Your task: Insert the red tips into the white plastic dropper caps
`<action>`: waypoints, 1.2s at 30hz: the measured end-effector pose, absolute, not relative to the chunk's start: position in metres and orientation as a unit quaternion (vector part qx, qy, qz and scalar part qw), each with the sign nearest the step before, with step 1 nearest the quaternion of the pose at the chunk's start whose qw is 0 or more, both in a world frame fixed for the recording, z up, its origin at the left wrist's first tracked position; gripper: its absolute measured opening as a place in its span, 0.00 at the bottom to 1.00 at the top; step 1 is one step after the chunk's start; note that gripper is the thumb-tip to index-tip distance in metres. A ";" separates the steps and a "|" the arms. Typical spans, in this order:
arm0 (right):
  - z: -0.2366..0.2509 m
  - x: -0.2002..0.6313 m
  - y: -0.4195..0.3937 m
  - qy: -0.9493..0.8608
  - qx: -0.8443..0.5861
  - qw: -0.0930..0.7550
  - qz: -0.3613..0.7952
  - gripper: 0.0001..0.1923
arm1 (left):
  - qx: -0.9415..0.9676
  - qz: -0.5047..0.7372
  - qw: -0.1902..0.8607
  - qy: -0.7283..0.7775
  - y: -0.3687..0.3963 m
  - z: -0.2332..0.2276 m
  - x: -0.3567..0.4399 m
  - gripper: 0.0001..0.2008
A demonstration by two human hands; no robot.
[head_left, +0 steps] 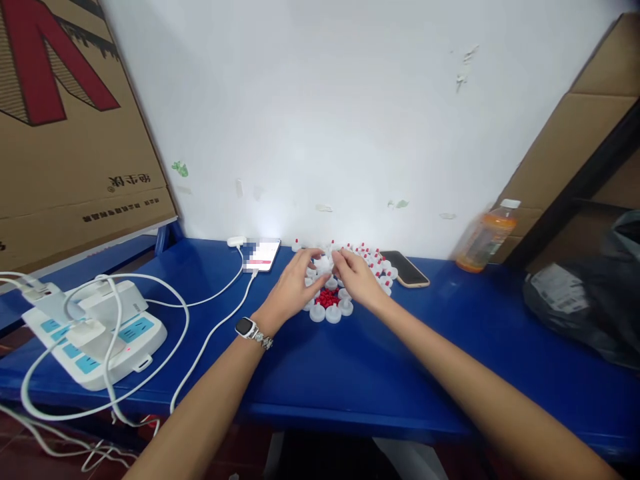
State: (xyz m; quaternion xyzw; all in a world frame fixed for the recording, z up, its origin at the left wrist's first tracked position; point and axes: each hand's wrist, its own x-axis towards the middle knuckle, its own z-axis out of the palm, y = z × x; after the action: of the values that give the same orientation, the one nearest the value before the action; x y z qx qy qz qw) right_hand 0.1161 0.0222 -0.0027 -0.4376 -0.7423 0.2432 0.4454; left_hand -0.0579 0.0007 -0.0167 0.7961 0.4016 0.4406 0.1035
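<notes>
Hands meet at the far middle of the blue table (380,373), against the white wall (350,120). Left hand (293,283), with a wristwatch (246,327) on the wrist, and right hand (357,277) both have fingertips pinched on one small white cap (324,265) held between them, just above the tabletop. Grip on both sides: closed on that cap, as far as the small view allows.

Cap position: centre of the work patch, directly over a loose cluster of white caps (330,312) lying flat on the table. A little heap of red pieces (327,297) sits at 6 o'clock from the held cap, ringed by the flat caps. At 2 o'clock from the hands stands a group of caps with red tips (375,260), upright, touching or nearly touching each other.

Surroundings: a dark phone (405,268) lies face up at 3 o'clock, just beside the red-tipped group. A second phone (261,255) with its screen lit lies at 9 o'clock, a white cable (215,327) plugged in. The cable runs to 8 o'clock, toward a white power strip (95,333) with blue sockets near the table's left edge. An orange drink bottle (487,237) leans at the wall at 3 o'clock, well apart. Black bag (585,300) at far right. Cardboard box (65,133) at 10 o'clock.
</notes>
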 end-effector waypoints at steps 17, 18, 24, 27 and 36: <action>-0.014 0.145 0.019 -0.704 -0.461 0.495 0.214 0.24 | 0.692 0.543 0.279 0.385 0.014 -0.018 -0.072 0.15; -0.015 0.147 0.020 -0.736 -0.454 0.462 0.198 0.23 | 0.692 0.545 0.281 0.382 0.017 -0.019 -0.076 0.15; -0.016 0.136 0.013 -0.836 -0.420 0.330 0.124 0.11 | 0.739 0.470 0.249 0.414 0.016 -0.020 -0.079 0.16; -0.008 0.127 0.017 -0.791 -0.419 0.393 0.207 0.13 | 0.748 0.454 0.243 0.418 0.011 -0.018 -0.077 0.16; 0.021 0.073 0.069 -0.807 -0.329 0.426 0.241 0.03 | 0.719 0.473 0.101 0.499 0.024 -0.020 -0.098 0.17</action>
State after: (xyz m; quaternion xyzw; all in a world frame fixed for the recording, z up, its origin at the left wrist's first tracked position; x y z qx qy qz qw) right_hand 0.0734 0.0686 0.0207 -0.3295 -0.8073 0.2413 0.4261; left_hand -0.0983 0.0241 -0.0198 0.7192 0.4987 0.4732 0.1006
